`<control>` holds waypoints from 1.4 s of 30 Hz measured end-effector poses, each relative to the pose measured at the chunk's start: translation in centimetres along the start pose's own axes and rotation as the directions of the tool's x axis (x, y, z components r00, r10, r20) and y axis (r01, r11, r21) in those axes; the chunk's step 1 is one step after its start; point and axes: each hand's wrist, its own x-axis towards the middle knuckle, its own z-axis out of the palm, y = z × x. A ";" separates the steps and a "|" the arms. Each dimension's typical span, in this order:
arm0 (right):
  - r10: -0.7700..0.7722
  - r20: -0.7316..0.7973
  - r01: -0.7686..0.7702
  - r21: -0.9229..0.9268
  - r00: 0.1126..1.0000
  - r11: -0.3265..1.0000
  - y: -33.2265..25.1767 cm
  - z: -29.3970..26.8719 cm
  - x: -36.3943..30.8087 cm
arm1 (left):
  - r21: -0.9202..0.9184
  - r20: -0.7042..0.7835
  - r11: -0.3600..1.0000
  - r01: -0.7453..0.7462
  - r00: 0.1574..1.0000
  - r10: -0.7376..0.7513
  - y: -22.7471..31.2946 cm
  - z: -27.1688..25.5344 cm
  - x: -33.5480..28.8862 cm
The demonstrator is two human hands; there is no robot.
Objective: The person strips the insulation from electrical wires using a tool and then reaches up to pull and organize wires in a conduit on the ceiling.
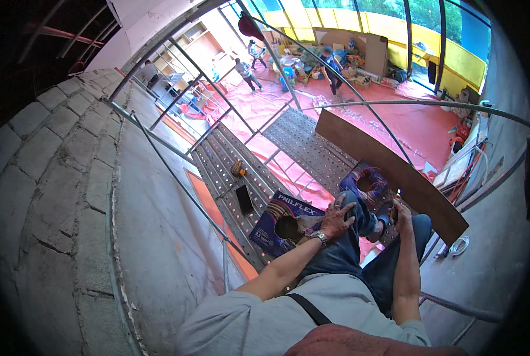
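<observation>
My left hand (337,219), a watch on its wrist, lies with fingers spread on my raised knee in dark jeans (331,252). Just beside it is a blue cardboard wire box (263,232) with a round hole and a torn flap. My right hand (402,216) is closed above my other leg. A small bright tip shows at its fingers; what it holds is too small to name. Beyond my knee sits a second wire box (349,183), also with a round hole. A black phone (244,200) and a yellow-and-black tool (237,169) lie on the metal planks.
I sit on perforated scaffold planks (288,133) framed by metal pipes, high above a pink-covered floor (383,127). A long brown board (389,169) stands along the right side. A block wall (57,172) rises at left. Several people and piled materials are below.
</observation>
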 end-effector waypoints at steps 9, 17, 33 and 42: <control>-0.021 0.007 0.021 -0.047 1.000 0.999 -0.2 -0.5 0.3 | 0.000 -0.015 1.000 0.003 1.000 -0.003 0.4 0.1 0.3; 0.011 -0.033 -0.013 -0.054 0.999 0.998 -0.3 -1.1 0.6 | -0.006 -0.030 1.000 -0.018 0.999 0.018 0.7 0.0 0.7; 0.025 -0.072 -0.026 -0.018 0.997 1.000 0.2 -0.8 0.8 | 0.003 -0.039 1.000 -0.001 0.999 0.001 -0.1 0.3 0.5; 0.027 -0.052 -0.028 -0.029 0.998 0.999 -0.1 -0.7 0.4 | 0.005 -0.031 1.000 0.009 0.999 -0.009 0.3 0.1 0.5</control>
